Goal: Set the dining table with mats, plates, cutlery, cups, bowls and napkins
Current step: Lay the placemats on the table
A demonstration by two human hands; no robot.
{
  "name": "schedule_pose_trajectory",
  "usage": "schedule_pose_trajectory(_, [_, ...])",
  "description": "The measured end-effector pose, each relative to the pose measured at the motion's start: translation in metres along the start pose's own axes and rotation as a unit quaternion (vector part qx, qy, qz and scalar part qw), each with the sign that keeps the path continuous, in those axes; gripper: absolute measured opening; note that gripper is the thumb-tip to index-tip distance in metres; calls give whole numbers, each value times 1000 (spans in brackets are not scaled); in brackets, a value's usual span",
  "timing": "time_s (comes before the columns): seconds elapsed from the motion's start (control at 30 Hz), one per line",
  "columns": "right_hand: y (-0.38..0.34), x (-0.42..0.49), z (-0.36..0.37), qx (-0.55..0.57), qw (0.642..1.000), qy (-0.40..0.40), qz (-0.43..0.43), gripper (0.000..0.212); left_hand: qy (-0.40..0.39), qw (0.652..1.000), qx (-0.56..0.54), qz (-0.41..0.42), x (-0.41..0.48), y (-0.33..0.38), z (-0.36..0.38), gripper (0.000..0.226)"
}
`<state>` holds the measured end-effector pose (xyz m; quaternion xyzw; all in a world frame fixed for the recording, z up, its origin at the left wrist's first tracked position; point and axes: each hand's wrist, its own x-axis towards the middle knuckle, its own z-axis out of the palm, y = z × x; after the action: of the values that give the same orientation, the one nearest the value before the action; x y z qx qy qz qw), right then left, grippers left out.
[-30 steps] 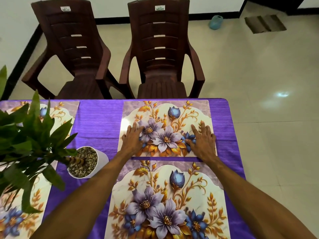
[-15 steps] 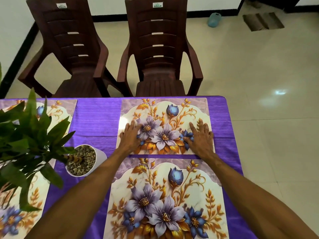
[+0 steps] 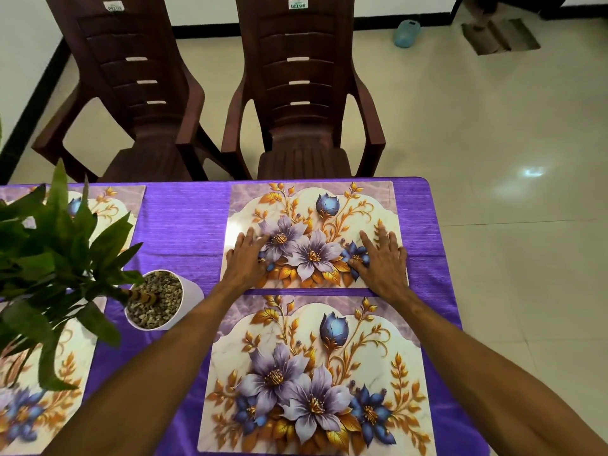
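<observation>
A floral place mat (image 3: 312, 205) lies flat at the far right of the table, on a purple cloth (image 3: 184, 218). My left hand (image 3: 246, 258) presses flat on its left part with straight fingers. On the mat's right part my right hand (image 3: 381, 261) lies flat the same way. A second floral mat (image 3: 316, 373) lies just in front of it, under my forearms. Two more mats (image 3: 108, 209) (image 3: 29, 406) lie at the left, partly hidden by plant leaves.
A white pot of pebbles (image 3: 158, 299) with a leafy green plant (image 3: 49, 258) stands left of centre. Two brown plastic chairs (image 3: 131, 93) (image 3: 302, 93) stand behind the table's far edge. The table's right edge drops to a tiled floor (image 3: 510, 225).
Both hands stay flat on the far mat; the view has shifted slightly, and the mat sits a little nearer the far edge.
</observation>
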<state>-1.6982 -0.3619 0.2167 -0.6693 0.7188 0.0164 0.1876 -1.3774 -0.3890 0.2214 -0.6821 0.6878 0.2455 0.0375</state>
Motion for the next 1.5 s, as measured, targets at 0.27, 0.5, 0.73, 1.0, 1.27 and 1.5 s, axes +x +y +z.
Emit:
schedule_pose_trajectory(0.27, [3,-3,4,3,1000,-6,-1,83,46,998,-38,10,-18,5,-2,72])
schedule_pose_trajectory(0.5, [11,-12,4,7,1000,9,-22,86,41,998,-38,20,-30,-2,3,65])
schedule_pose_trajectory(0.73, [10,-11,4,-8,1000,-12,-24,78,44,998,-35,32,-29,-5,6,61])
schedule_pose_trajectory(1.0, [-5,-50,1,90,994,41,-45,74,121,979,-147,72,-74,5,3,48])
schedule_pose_trajectory(1.27, [-17,-153,32,97,992,59,-57,62,136,975,-158,76,-176,-18,49,43])
schedule_pose_trajectory(1.5, [-7,-230,66,61,998,-16,-17,71,85,985,-139,63,-240,-24,98,62])
